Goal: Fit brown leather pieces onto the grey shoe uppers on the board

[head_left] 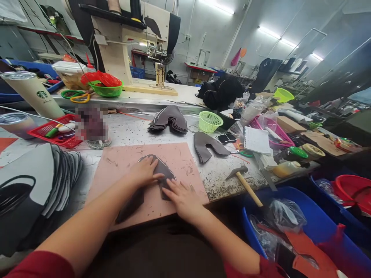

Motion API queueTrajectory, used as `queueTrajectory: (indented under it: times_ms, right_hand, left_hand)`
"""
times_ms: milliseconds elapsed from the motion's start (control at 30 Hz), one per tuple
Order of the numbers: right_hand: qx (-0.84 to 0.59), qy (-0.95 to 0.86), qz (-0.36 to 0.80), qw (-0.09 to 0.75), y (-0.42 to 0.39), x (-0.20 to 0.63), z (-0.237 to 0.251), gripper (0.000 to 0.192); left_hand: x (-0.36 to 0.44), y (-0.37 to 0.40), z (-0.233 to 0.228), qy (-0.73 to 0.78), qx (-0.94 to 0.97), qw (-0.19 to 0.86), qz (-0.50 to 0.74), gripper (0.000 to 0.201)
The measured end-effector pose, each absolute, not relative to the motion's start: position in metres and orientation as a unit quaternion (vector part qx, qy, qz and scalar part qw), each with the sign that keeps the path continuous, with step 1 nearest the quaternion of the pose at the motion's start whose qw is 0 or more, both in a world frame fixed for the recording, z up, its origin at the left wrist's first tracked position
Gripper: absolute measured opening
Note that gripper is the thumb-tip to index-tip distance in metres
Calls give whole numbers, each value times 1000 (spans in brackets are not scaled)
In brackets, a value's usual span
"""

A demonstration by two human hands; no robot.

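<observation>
A dark brown V-shaped leather piece (162,170) lies flat on a pink cutting mat (179,158) at the front of the worktable. My left hand (143,172) presses on its upper left part, fingers spread flat. My right hand (181,197) rests palm down on its right leg near the mat's front edge. Neither hand grips anything. One more such piece (207,144) lies just right of the mat, and a stack of them (169,119) sits behind it.
A hammer (246,183) lies at the table's right edge. Behind are a green basket (210,121), a notebook (256,139), a sewing machine (136,42), a red tray (55,133) and a tumbler (33,92). Stacked grey pieces (37,185) lie left; blue bins (304,224) stand below right.
</observation>
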State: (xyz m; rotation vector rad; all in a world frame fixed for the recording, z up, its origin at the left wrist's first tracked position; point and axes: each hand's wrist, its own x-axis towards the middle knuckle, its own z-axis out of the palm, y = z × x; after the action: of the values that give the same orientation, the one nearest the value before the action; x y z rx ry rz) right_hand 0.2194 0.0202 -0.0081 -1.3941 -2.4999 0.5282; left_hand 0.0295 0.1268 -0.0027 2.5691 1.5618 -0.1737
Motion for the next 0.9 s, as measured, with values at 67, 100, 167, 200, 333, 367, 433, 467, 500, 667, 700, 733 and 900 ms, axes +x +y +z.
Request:
queueTrajectory:
  times_ms: [67,100,167,200,333,367,433,467,500,667,700,733,900]
  right_hand:
    - [-431,-878,195,74,23,219,-6,55]
    - [-419,-882,207,57,26,221,-3,54]
    - [-409,-881,234,38,32,224,6,43]
    - [-412,-877,244,41,35,226,10,36]
    - [-484,-836,229,123,43,228,19,31]
    - [-501,-827,215,134,43,226,18,33]
    - [-531,-815,191,133,43,222,13,37]
    - [-543,-810,181,128,43,219,11,37]
    - [-554,-805,174,125,43,217,9,35]
    - [-586,-781,162,139,47,214,6,27]
    - [-594,-775,160,146,48,216,6,27]
    - [-600,-768,157,157,48,220,5,27]
    - [-582,-763,121,253,38,229,-1,27]
  left_hand:
    - [19,134,5,496,865,56,-63,47]
    - [14,135,9,489,869,49,-64,41]
    - [5,133,14,494,867,26,-65,39]
    - [2,129,16,509,858,10,-64,40]
    - [-7,101,21,594,800,-45,-76,43]
    - [-8,92,22,606,790,-49,-83,42]
    - [-9,74,27,616,780,-47,-99,38]
    - [-10,66,29,615,780,-44,-108,37]
    - [-10,59,31,608,784,-45,-118,37]
    - [-13,42,15,456,884,-93,-44,35]
    - [-13,41,7,429,899,-87,-14,37]
    - [-13,41,-1,418,905,-75,6,38]
    - [-11,33,-23,460,888,2,13,50]
